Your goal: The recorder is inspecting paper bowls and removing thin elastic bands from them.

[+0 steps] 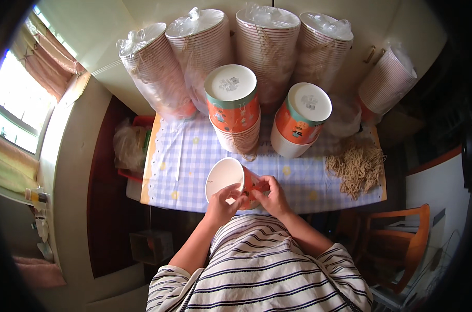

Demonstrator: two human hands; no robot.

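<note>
A paper bucket (224, 177), white inside with an orange printed outside, lies tilted at the table's near edge, its mouth toward the left. At its near rim my left hand (224, 204) is closed, fingertips bent over the edge. My right hand (271, 197) is closed against the orange side, fingers pinched together; any small thing between them is hidden. A short dark mark or thread end shows on the inner wall. Beyond it stand two upside-down stacks of such buckets, a taller left stack (235, 112) with cord hanging down its front and a shorter right stack (302, 119).
A heap of tan cords (356, 169) lies on the right of the checked tablecloth (181, 156). Several tall bagged bucket stacks (267, 57) line the back. A red crate (142, 122) is left of the table; a wooden chair (397, 244) stands at right.
</note>
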